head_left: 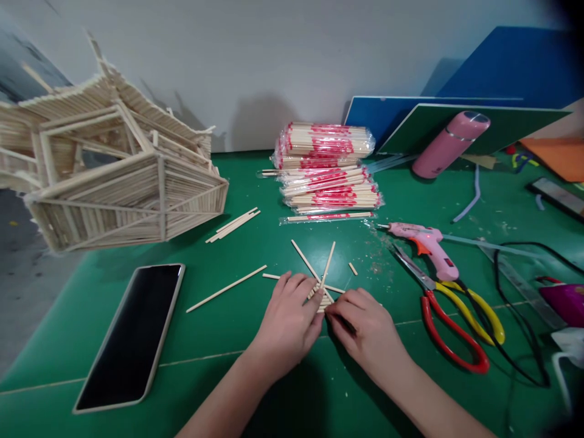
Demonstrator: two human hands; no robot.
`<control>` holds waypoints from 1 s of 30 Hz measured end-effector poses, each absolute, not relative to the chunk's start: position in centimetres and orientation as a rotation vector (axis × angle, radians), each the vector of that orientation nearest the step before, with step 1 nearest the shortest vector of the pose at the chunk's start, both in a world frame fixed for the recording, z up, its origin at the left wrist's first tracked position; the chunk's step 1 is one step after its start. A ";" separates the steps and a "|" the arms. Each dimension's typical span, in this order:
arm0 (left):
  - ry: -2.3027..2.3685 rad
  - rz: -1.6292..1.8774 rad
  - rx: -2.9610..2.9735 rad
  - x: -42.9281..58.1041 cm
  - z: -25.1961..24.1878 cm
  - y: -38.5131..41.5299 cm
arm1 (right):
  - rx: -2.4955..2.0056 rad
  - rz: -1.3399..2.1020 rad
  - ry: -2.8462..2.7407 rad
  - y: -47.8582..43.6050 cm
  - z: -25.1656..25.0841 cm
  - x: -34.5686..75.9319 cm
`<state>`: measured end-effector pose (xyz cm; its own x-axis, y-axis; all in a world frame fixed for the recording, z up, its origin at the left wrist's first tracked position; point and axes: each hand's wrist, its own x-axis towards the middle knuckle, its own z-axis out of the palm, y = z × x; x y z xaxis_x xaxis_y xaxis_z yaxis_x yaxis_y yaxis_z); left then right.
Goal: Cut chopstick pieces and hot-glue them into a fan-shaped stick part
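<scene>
Holding a small stick assembly (325,302) on the green table (196,340), the left hand (292,313) curled its fingers over the piece's left side. The right hand (367,322) met the right end with bunched fingertips; whether they gripped it, I could not tell. 2 sticks (303,257) slanted out beyond the fingers in a V. 1 loose stick (227,289) lay to the left, near a phone (132,334). Wrapped chopsticks (326,146) were piled behind. Scissors (429,282) and a pink glue gun (435,249) lay to the right.
</scene>
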<state>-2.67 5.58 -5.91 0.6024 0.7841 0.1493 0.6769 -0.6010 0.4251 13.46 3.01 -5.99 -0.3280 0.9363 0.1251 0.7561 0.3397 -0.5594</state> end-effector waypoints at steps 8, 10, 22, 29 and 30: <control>1.185 0.449 2.514 -2.7 -5.3 5.6 | -1.464 0.529 -2.096 2.8 -5.7 13.9; 1.182 0.445 2.515 -2.6 -5.1 5.7 | -1.467 0.497 -2.076 2.7 -5.7 14.0; 1.188 0.466 2.530 -2.6 -5.4 5.7 | -1.553 0.467 -2.100 3.4 -5.8 13.9; 1.202 0.457 2.529 -2.5 -5.6 5.7 | -1.670 0.376 -2.181 4.0 -5.2 13.6; 1.208 0.456 2.528 -2.5 -5.7 5.7 | -1.676 0.374 -2.190 4.1 -5.1 13.6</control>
<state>-2.52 5.73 -5.69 0.5955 0.7887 0.1528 0.6928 -0.6005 0.3993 13.57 4.09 -5.14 -0.2337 0.9650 0.1192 0.8706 0.2623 -0.4163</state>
